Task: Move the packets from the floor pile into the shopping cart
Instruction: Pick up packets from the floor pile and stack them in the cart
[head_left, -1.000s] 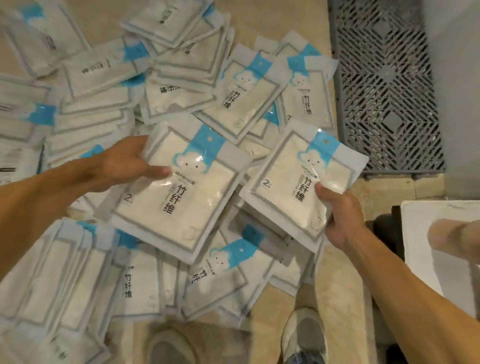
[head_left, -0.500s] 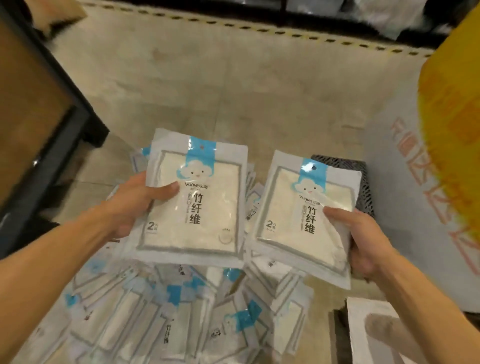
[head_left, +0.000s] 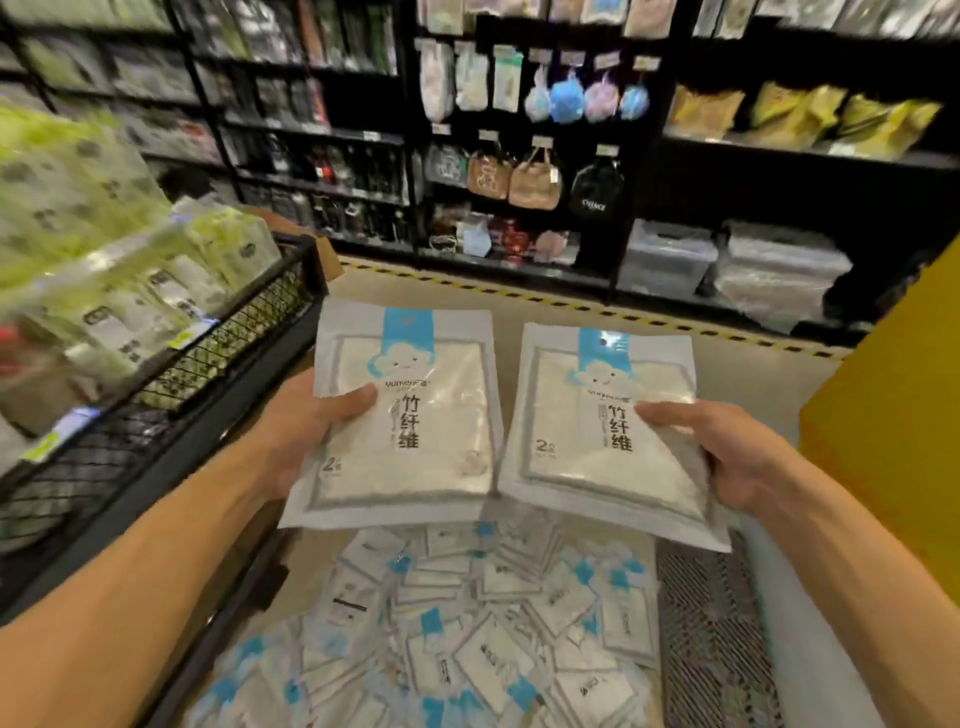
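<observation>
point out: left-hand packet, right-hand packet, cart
left-hand packet (head_left: 415, 415): head view, middle of its clear front.
right-hand packet (head_left: 597, 441): head view, middle of its front, by the printed characters.
cart (head_left: 249, 358): head view, black mesh side wall.

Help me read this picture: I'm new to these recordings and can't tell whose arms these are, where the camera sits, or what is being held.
There is no machine here. A person wears one wide-angle camera on the head, looking forward and down, so both arms reaching into the picture are that person's own. The left hand holds one white and blue packet, thumb on its front. The right hand holds a second packet the same way. Below them, on the floor, lies the pile of many more such packets. On the left is a black wire cart, already holding green and white packaged goods. A grey grille lies beside the pile. Shop shelves stand behind. The view is blurred at the edges.
</observation>
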